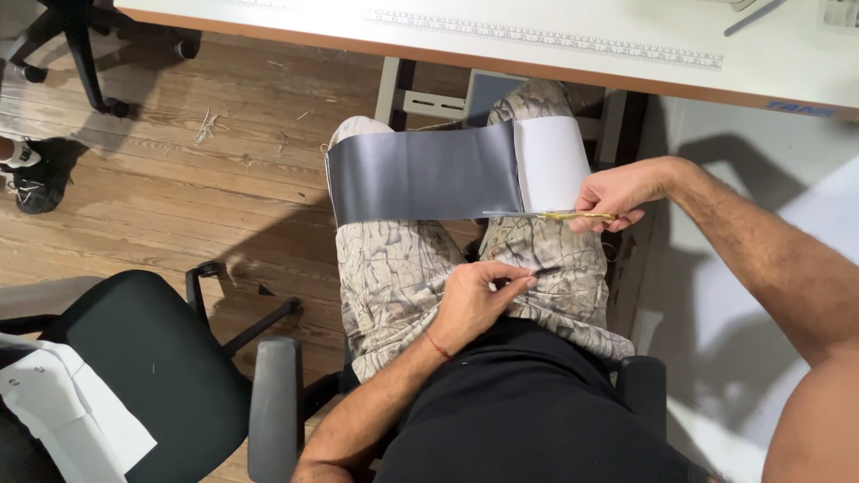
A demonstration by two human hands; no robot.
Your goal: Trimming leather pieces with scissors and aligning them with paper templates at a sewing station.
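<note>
A white table (626, 67) runs above the seated person's knees, with a long ruler (546, 38) on it. A grey fabric strip (420, 174) with a white end lies across both thighs. The right hand (617, 192) has its grip clamped on gold scissors (573, 216) at the strip's lower edge, while the left hand (474, 300) pinches together on the lap just below.

fabric strip (420, 172) across knees, table (626, 54) beyond
</note>
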